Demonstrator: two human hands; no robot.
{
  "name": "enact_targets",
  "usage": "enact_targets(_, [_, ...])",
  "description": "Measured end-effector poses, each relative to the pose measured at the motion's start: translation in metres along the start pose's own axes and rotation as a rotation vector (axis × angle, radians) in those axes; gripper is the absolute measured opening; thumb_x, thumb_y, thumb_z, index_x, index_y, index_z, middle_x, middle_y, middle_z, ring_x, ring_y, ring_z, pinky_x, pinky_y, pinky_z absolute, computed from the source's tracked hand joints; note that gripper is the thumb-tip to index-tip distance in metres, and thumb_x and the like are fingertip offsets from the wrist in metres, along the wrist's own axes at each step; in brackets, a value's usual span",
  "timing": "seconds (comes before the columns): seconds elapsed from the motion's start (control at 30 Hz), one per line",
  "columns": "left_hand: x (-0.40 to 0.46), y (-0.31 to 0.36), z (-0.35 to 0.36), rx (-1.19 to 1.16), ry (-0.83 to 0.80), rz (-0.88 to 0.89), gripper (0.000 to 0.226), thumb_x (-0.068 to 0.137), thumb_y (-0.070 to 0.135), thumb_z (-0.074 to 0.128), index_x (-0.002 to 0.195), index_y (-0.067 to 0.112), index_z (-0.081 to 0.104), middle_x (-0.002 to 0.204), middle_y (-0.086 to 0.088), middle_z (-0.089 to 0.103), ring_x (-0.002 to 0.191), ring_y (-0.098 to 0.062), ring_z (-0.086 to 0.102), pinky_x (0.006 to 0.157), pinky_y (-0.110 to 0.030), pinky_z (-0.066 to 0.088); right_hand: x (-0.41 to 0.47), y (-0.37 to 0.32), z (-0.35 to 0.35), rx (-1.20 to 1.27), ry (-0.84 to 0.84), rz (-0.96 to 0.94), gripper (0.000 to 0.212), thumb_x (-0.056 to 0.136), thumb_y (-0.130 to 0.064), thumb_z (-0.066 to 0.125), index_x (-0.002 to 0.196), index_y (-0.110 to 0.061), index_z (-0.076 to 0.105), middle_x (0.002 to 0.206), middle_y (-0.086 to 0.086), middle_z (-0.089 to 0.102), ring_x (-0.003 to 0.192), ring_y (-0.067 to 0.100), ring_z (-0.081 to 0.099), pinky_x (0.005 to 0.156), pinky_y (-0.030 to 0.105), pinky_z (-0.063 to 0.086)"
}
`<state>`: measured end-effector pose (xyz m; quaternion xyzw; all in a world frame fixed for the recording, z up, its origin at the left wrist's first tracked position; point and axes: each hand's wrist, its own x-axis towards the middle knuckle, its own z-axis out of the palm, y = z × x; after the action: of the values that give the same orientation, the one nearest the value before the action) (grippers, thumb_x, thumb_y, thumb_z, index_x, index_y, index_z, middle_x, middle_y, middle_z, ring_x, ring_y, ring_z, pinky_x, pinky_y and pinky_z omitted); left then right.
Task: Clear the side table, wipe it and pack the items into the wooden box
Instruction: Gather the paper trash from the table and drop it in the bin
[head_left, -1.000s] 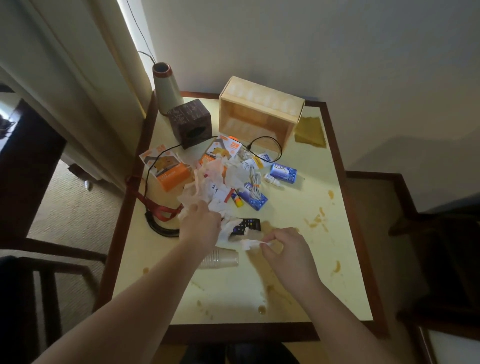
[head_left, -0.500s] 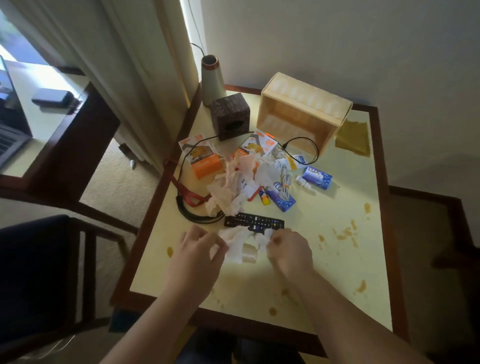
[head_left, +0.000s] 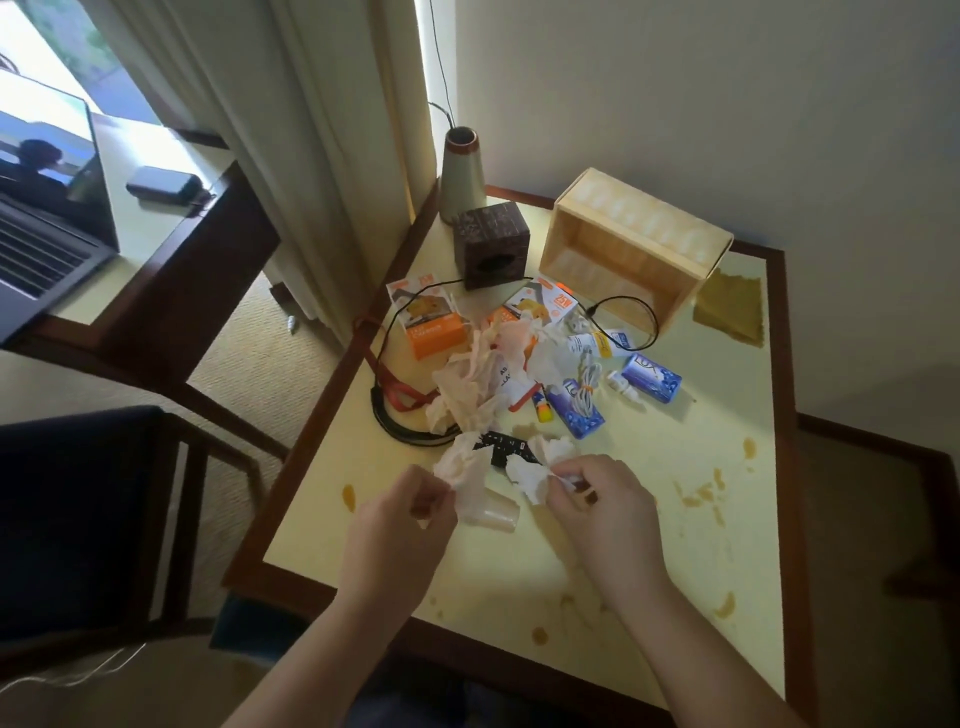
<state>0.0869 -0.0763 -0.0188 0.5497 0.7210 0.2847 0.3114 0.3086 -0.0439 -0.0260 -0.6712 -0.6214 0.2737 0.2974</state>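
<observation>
The side table (head_left: 727, 519) has a pale yellow top with brown stains. An open wooden box (head_left: 634, 249) lies on its side at the back. My left hand (head_left: 400, 525) is closed on a crumpled white tissue (head_left: 460, 465). My right hand (head_left: 597, 499) pinches another crumpled tissue (head_left: 535, 467). Between them lie a black remote (head_left: 506, 449), partly covered, and a clear plastic cup (head_left: 493, 514) on its side. Behind is a heap of tissues (head_left: 483, 379), two orange charger boxes (head_left: 431, 325), blue soap boxes (head_left: 652, 376), a white cable (head_left: 589, 382) and black cables (head_left: 410, 431).
A yellow-brown cloth (head_left: 730, 306) lies at the back right corner. A dark cube (head_left: 491, 244) and a cone-shaped lamp base (head_left: 461, 174) stand at the back left by the curtain. A dark chair (head_left: 78, 519) and a desk with a laptop (head_left: 47, 218) are to the left.
My left hand has left the tissue heap and come to the near pile. Both hands now grip tissues over the remote and have lifted them slightly. The camera has shifted left.
</observation>
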Motion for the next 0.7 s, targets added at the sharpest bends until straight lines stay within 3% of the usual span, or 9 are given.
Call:
enact_targets(0.17, [-0.009, -0.006, -0.011, -0.1, 0.126, 0.028, 0.023, 0.087, 0.008, 0.081, 0.092, 0.028, 0.07, 0.089, 0.019, 0.07, 0.089, 0.001, 0.068, 0.077, -0.013, 0.057, -0.007, -0.029, 0.005, 0.043, 0.03, -0.141, 0.015, 0.086, -0.012, 0.08, 0.096, -0.022, 0.077, 0.088, -0.014, 0.067, 0.086, 0.008, 0.064, 0.073, 0.028, 0.053])
enact_targets(0.37, [-0.038, -0.039, -0.053, -0.147, 0.297, 0.056, 0.02, 0.084, 0.006, 0.083, 0.09, 0.021, 0.073, 0.087, 0.018, 0.071, 0.084, -0.005, 0.071, 0.074, -0.022, 0.061, -0.015, -0.074, 0.044, -0.012, -0.079, -0.374, 0.015, 0.087, -0.016, 0.081, 0.101, -0.02, 0.077, 0.088, -0.015, 0.065, 0.085, 0.004, 0.06, 0.073, 0.016, 0.047])
enact_targets(0.53, [-0.077, -0.084, -0.103, -0.235, 0.458, -0.081, 0.017, 0.083, 0.01, 0.084, 0.09, 0.022, 0.074, 0.086, 0.017, 0.073, 0.083, -0.008, 0.074, 0.072, -0.019, 0.06, -0.037, -0.122, 0.1, -0.007, -0.28, -0.498, 0.014, 0.088, -0.021, 0.081, 0.101, -0.024, 0.076, 0.086, -0.018, 0.062, 0.083, 0.001, 0.058, 0.07, 0.013, 0.045])
enact_targets(0.63, [-0.105, -0.121, -0.13, -0.255, 0.553, -0.175, 0.017, 0.084, 0.011, 0.083, 0.091, 0.023, 0.074, 0.086, 0.016, 0.073, 0.084, -0.01, 0.074, 0.073, -0.021, 0.061, -0.06, -0.152, 0.143, 0.021, -0.344, -0.59, 0.015, 0.087, -0.017, 0.081, 0.1, -0.022, 0.078, 0.087, -0.02, 0.063, 0.089, -0.012, 0.055, 0.077, 0.004, 0.041])
enact_targets(0.7, [-0.124, -0.146, -0.147, -0.24, 0.589, -0.233, 0.017, 0.085, 0.012, 0.083, 0.093, 0.024, 0.074, 0.086, 0.018, 0.073, 0.085, -0.01, 0.074, 0.073, -0.023, 0.061, -0.077, -0.167, 0.174, 0.053, -0.386, -0.657, 0.014, 0.089, -0.013, 0.081, 0.102, -0.018, 0.078, 0.091, -0.013, 0.068, 0.088, -0.005, 0.059, 0.079, 0.008, 0.047])
